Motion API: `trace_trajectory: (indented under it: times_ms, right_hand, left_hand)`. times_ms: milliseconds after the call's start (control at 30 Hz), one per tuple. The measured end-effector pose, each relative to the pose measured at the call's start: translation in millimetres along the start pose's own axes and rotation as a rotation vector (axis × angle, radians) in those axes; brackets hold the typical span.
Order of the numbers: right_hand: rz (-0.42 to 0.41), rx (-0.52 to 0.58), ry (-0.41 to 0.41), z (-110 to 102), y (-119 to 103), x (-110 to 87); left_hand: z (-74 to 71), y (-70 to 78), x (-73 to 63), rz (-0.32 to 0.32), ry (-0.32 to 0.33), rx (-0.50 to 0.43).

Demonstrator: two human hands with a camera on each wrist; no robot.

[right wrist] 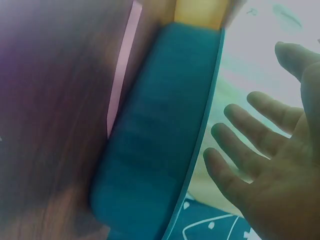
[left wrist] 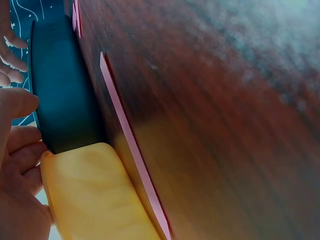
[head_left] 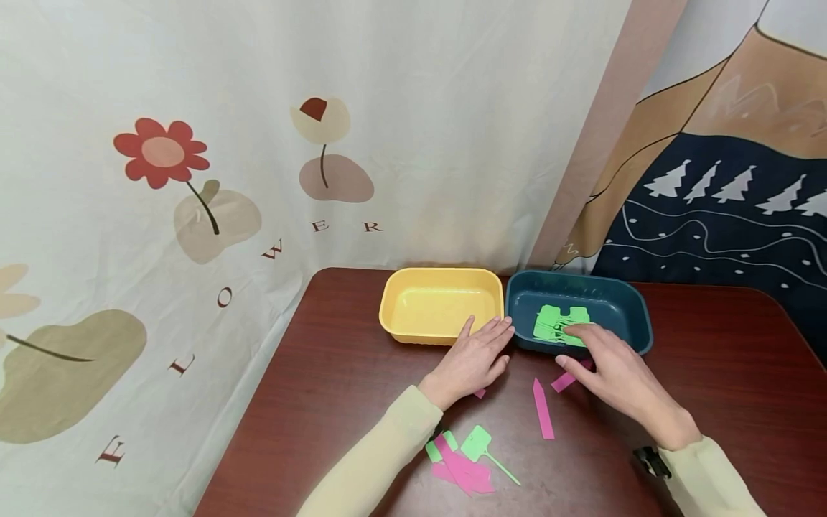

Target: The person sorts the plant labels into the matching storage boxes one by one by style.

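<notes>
My left hand [head_left: 468, 365] lies over the front right corner of the yellow bin [head_left: 410, 312], fingers extended toward the dark blue bin [head_left: 617, 305]. Its fingers overlap the two rims in the left wrist view. Above the blue bin's front edge hovers my right hand [head_left: 617, 370], fingers spread and holding nothing in the right wrist view. Just past its fingertips, a pile of green plant labels [head_left: 549, 323] lies in the blue bin. A pointed pink plant label [head_left: 543, 409] lies on the table between the hands, and another pink label [head_left: 568, 379] is partly hidden under the right hand.
Nearer on the brown table [head_left: 310, 402], several pink labels [head_left: 470, 474] overlap some green pieces [head_left: 450, 439]. Beside them lies a green label [head_left: 476, 443] with a thin stem. Printed curtains [head_left: 420, 143] hang behind the table's back edge.
</notes>
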State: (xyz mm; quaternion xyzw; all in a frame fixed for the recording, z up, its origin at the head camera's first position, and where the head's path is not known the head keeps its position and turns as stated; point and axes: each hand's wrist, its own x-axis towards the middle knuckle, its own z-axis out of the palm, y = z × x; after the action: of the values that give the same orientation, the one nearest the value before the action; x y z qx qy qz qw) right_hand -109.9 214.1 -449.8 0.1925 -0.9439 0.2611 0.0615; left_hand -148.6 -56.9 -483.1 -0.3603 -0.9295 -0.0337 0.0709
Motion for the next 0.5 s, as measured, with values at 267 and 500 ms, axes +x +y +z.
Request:
trace_trajectory:
  times_ms: [267,500]
  right_hand:
    - [-0.010,-0.012,-0.033,9,-17,-14.9]
    - [-0.013,0.023,-0.059,20,-31,-25.7]
  left_hand:
    - [1.7,-0.6,-0.3,-0.006,-0.001,-0.004]
    - [2.1,-0.8,-0.1,-0.003,-0.005,-0.005]
